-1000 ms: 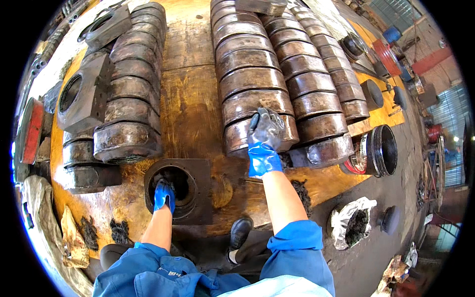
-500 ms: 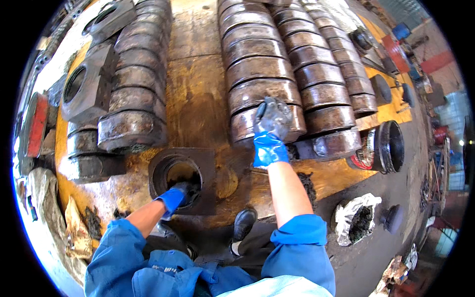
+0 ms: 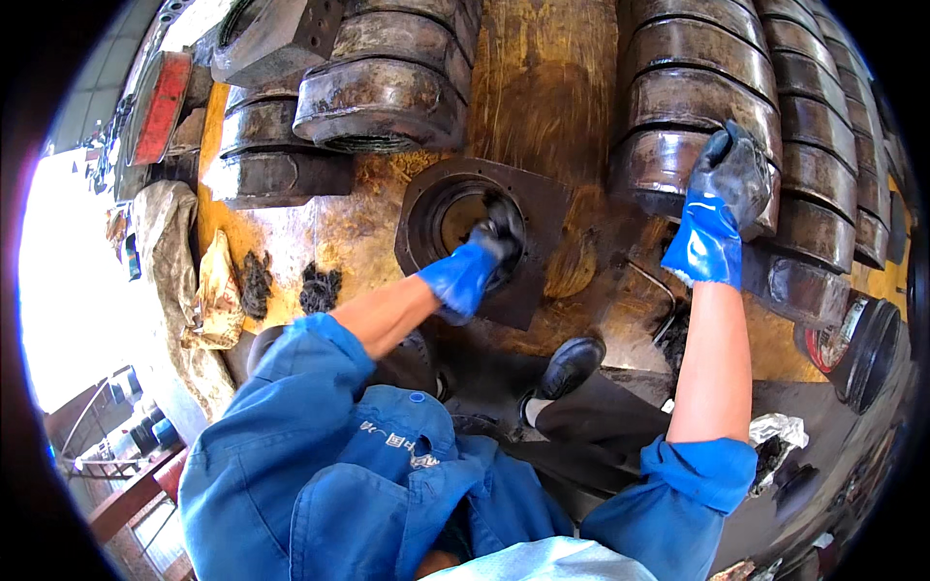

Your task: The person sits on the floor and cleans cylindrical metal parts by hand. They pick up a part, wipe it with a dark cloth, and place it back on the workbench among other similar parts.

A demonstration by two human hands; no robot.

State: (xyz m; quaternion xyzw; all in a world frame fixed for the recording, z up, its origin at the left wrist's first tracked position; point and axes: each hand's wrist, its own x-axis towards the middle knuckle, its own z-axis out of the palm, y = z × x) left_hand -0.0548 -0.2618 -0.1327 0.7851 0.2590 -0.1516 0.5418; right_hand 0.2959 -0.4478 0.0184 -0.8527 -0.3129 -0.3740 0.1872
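My left hand (image 3: 499, 235), in a blue-cuffed glove blackened over the fingers, reaches into the round bore of a dark square metal block (image 3: 528, 290). Its fingers are bent against the bore's right wall and slightly blurred; they seem closed on a dark wad of fibre, mostly hidden by the glove. My right hand (image 3: 731, 179), gloved the same way, leans on the nearest thick metal rings (image 3: 654, 160) of a long row. Its fingers are curled in and I see nothing in them. The block lies flat on a stained yellow-brown surface (image 3: 542, 87) between the ring rows.
More rings (image 3: 378, 102) line the left, beside another bored block (image 3: 281, 44). Dark fibre clumps (image 3: 320, 288) and a dirty cloth (image 3: 174, 261) lie at left. A bent rod (image 3: 657, 281), a black cylinder (image 3: 867, 353) and a white sack (image 3: 780, 431) are at right. My shoe (image 3: 572, 368) stands below the block.
The view has swung down and left, so the block and rings appear farther up and right. My left hand has shifted to the bore's right wall. My right hand stays on the rings.
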